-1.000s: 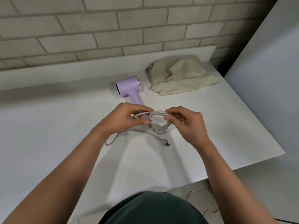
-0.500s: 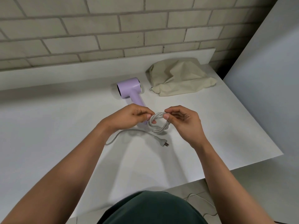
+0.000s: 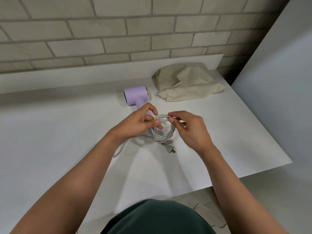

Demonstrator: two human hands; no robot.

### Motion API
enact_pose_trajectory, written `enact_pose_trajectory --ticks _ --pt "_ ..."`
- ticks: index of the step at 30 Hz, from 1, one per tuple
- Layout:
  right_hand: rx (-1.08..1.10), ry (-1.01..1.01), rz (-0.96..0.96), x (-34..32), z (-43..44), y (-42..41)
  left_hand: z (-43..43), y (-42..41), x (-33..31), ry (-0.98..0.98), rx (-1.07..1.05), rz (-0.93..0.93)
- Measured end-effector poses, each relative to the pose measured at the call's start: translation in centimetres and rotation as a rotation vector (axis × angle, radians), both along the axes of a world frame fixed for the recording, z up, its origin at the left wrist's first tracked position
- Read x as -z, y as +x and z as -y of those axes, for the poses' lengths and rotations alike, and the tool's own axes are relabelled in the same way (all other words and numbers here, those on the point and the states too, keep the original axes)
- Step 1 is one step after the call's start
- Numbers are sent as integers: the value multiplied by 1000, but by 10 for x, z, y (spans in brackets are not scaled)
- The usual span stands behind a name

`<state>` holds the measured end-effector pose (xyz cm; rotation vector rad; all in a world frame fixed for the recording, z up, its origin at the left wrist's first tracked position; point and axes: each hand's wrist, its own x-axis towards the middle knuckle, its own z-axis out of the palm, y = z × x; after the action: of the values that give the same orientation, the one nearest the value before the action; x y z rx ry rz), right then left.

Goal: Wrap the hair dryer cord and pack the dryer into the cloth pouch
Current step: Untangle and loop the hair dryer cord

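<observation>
A: Where is the cord point(image 3: 166, 135)?
B: Coiled, just in front of the handle of the hair dryer point(image 3: 135, 94). My 2 hands pinch its top: left hand point(image 3: 138, 123) and right hand point(image 3: 187, 129), fingers curled round the strands.
A: The plug point(image 3: 169, 150)?
B: On the counter point(image 3: 67, 132), nearer me than the hair dryer.
A: And the cloth pouch point(image 3: 187, 83)?
B: Right of the hair dryer, apart from it, lying slumped.

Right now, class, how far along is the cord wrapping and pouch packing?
Done: most of the cord is coiled. In hand: left hand and right hand pinch the coil's top; the plug and a loose loop lie on the table. Left: finish the wrap, then put the hair dryer in the cloth pouch.
</observation>
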<state>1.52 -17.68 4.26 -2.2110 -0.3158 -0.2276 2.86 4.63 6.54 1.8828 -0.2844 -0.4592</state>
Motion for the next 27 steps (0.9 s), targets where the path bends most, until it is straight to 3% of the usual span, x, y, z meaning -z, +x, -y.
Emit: enact_pose_trajectory --ticks 2,5,12,15,23,25,27 --pt "-57 -230 228 3 -1 -3 -2 2 1 -13 5 -7" --pt "-112 -393 435 2 -8 -3 -4 5 3 -32 29 -16" --pt "-117 -533 482 1 -12 2 -4 1 4 -1 98 -43" --pt "-36 -435 413 -5 -12 -3 -7 0 8 26 66 8" --pt "129 89 45 -21 -8 -11 -9 -7 19 51 -6 122" --pt "138 121 6 -23 -7 -9 -9 -8 19 70 -32 154" --pt "118 -20 72 -28 -3 -8 -9 -8 19 127 -34 189"
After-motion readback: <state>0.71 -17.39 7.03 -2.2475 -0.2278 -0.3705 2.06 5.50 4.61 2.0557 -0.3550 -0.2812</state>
